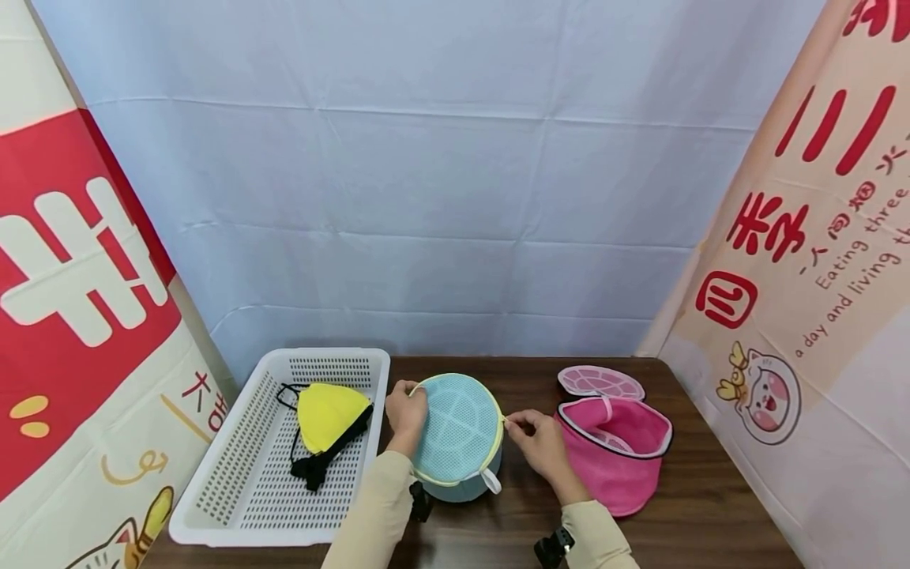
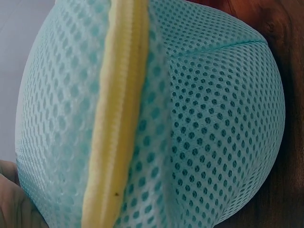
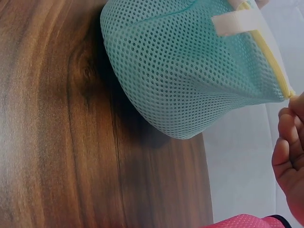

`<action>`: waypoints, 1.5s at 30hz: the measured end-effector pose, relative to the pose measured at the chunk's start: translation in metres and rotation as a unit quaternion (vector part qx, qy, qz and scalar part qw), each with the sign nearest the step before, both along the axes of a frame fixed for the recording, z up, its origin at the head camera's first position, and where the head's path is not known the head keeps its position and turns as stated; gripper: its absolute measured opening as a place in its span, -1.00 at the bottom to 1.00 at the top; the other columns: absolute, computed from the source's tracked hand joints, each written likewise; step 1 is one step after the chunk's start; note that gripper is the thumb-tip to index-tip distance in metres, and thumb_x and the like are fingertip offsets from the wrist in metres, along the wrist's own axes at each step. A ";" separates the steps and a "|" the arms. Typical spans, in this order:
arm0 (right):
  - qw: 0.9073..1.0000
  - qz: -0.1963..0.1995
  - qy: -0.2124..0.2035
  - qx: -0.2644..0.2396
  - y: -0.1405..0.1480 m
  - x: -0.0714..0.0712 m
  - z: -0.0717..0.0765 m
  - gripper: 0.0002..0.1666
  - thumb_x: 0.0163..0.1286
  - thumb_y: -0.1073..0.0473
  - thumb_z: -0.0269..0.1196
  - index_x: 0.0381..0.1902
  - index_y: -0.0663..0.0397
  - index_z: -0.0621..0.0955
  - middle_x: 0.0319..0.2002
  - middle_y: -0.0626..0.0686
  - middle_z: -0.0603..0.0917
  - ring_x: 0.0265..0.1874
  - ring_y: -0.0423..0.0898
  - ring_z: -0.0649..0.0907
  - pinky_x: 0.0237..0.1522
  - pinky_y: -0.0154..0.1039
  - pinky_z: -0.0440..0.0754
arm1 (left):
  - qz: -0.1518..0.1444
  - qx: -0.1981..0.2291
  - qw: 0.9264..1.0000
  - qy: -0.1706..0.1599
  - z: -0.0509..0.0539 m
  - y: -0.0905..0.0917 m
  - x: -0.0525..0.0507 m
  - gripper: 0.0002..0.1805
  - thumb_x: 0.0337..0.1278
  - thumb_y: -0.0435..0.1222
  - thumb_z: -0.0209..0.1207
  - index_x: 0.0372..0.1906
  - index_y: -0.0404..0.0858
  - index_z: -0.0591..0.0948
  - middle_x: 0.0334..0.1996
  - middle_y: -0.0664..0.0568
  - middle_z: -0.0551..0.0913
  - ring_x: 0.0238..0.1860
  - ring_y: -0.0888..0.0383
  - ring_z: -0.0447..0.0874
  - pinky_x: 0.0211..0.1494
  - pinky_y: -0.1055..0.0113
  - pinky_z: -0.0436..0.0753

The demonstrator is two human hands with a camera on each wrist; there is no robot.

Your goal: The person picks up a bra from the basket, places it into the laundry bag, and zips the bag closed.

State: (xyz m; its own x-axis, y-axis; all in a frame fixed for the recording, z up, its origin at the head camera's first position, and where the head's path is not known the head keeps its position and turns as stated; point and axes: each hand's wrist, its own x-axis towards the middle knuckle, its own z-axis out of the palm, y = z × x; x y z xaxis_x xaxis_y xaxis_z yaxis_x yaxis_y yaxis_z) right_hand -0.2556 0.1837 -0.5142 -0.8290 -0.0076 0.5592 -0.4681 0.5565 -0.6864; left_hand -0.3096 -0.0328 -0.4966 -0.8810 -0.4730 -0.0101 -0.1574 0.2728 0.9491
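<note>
A light-blue mesh laundry bag (image 1: 458, 431) with a yellow zipper round its lid stands upright on the table, its lid in place. My left hand (image 1: 407, 415) grips the bag's left rim. At the right rim, the thumb and fingers of my right hand (image 1: 536, 444) pinch the zipper's end, where the pull seems to be; the fingertips hide it. A white fabric loop (image 1: 490, 480) hangs from the bag's near side. Close up in the left wrist view, the yellow zipper (image 2: 116, 114) runs across the mesh. The right wrist view has the bag's side (image 3: 166, 71) drawn out towards my right fingers.
Right of my right hand, a pink mesh bag (image 1: 614, 466) stands with its lid (image 1: 600, 382) folded back. A white perforated basket (image 1: 206, 474) on the left holds a yellow-and-black bra (image 1: 330, 419). A pale cloth backdrop (image 1: 441, 197) rises behind the wooden table (image 1: 697, 490).
</note>
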 end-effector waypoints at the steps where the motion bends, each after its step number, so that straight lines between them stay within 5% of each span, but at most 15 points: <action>1: 1.000 0.001 0.000 -0.001 0.000 0.000 0.000 -0.90 0.04 0.44 0.35 -0.48 0.17 0.68 -0.52 -0.09 0.63 -0.56 -0.26 0.52 -0.53 -0.37 0.46 | 0.001 0.002 1.000 -0.001 0.000 0.000 0.000 -0.92 0.08 -0.34 0.08 -0.33 -0.24 0.56 -0.33 -0.15 0.50 -0.29 -0.10 0.44 -0.27 0.05 0.42; 19: 1.000 -0.003 -0.021 -0.004 0.001 0.005 -0.001 -0.95 0.11 0.35 0.35 -0.49 0.23 0.65 -0.53 -0.09 0.61 -0.57 -0.25 0.50 -0.53 -0.34 0.46 | 0.019 0.011 1.000 -0.007 -0.001 0.004 0.001 -0.90 0.11 -0.30 0.01 -0.33 -0.21 0.52 -0.39 -0.14 0.45 -0.38 -0.08 0.41 -0.33 0.08 0.38; 28: 1.000 0.002 0.017 0.018 0.001 0.007 -0.008 -0.94 0.02 0.42 0.35 -0.54 0.24 0.65 -0.57 -0.10 0.59 -0.60 -0.28 0.48 -0.58 -0.36 0.45 | 0.029 0.010 0.999 -0.009 0.002 0.007 0.001 -0.90 0.18 -0.29 0.00 -0.30 -0.22 0.49 -0.30 -0.19 0.37 -0.31 -0.13 0.34 -0.27 0.02 0.34; 45: 1.000 -0.011 0.020 -0.004 0.002 0.006 -0.009 -0.88 -0.01 0.47 0.36 -0.49 0.20 0.68 -0.51 -0.04 0.64 -0.54 -0.27 0.52 -0.51 -0.32 0.49 | -0.022 -0.029 0.999 -0.007 0.003 0.001 0.004 -0.78 0.12 -0.37 0.05 -0.18 -0.35 0.62 -0.20 -0.25 0.50 -0.15 -0.18 0.45 -0.10 -0.04 0.43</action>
